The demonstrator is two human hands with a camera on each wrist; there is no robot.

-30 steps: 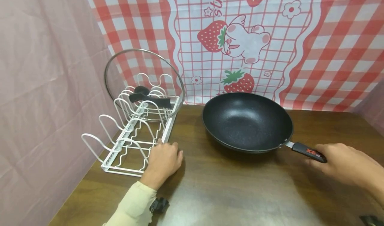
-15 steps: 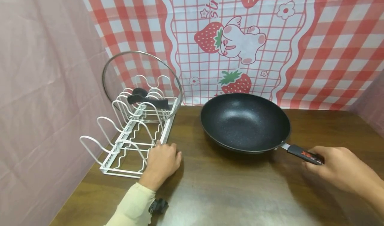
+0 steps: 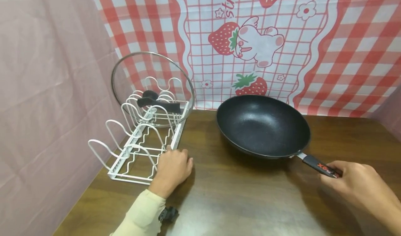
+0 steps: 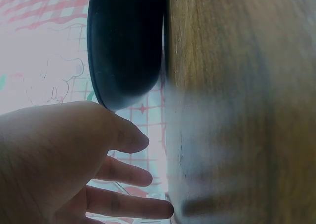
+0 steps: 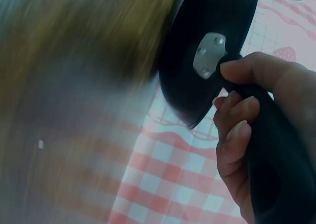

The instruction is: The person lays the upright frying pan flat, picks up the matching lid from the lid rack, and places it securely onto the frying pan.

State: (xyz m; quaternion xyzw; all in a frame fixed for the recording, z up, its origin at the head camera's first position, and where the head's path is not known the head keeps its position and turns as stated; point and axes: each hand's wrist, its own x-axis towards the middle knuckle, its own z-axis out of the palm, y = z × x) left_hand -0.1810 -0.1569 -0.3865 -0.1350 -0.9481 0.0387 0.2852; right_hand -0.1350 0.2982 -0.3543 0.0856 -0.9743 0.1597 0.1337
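My right hand (image 3: 360, 180) grips the black handle (image 3: 319, 164) of a dark wok (image 3: 263, 124), its fingers curled round it in the right wrist view. The wok sits at the back of the table, right of centre, its hollow facing up. My left hand (image 3: 173, 168) is at the near right side of a white wire pot rack (image 3: 178, 136), fingertips right at the rail. In the left wrist view its fingers are fairly straight and spread. A glass lid (image 3: 191, 86) with a metal rim and a black knob-like handle (image 3: 167, 106) stands upright in the rack's far end.
The brown wooden table (image 3: 235, 201) runs back to a red-and-white checked cloth (image 3: 360, 55) with strawberries. A pink cloth (image 3: 47, 89) closes off the left side. White wire loops (image 3: 98, 145) rise along both sides of the rack.
The wok has shifted slightly right, and the handle end with my right hand has come a little nearer to me. My left hand and the rack stay in place.
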